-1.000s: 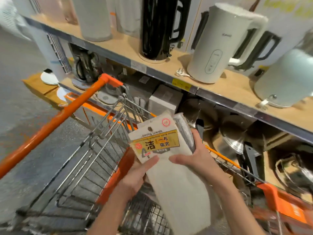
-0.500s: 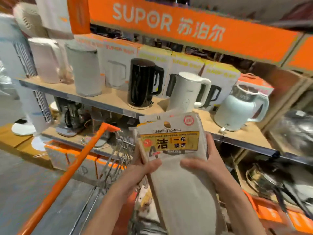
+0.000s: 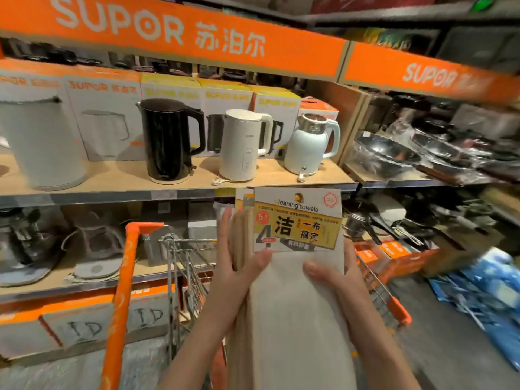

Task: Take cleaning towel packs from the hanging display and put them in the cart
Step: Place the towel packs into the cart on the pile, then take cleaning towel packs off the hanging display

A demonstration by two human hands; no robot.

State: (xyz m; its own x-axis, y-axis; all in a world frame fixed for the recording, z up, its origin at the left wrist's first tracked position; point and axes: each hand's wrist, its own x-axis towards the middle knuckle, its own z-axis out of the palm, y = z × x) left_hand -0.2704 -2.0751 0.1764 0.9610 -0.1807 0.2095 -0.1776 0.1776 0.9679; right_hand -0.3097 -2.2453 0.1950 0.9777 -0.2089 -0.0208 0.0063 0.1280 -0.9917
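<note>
I have a stack of grey cleaning towel packs (image 3: 298, 305), each with a white-and-yellow card header, held upright between both hands above the wire shopping cart with its orange handle (image 3: 123, 277). My left hand (image 3: 239, 274) presses flat against the stack's left edge, its fingers straight along the layered sides and its thumb laid over the front; that open grip seems meant to square the packs so none slips out. My right hand (image 3: 334, 277) wraps the right edge with the thumb across the front cloth and the fingers hidden behind, so this grip is closed on the stack and, I judge, carries most of its weight.

The headers face me, with their hanging holes at the top, level with the front edge of the wooden shelf (image 3: 197, 178) that carries a black electric kettle (image 3: 168, 139), a white electric kettle (image 3: 244, 144) and a pale green kettle (image 3: 312, 144). I see no hanging display here.

The packs are not yet in the cart; its basket lies below and just behind the stack, so I reckon the next move is to lower them in, keeping both sides pinched, since the loose cloth tails look floppy.
</note>
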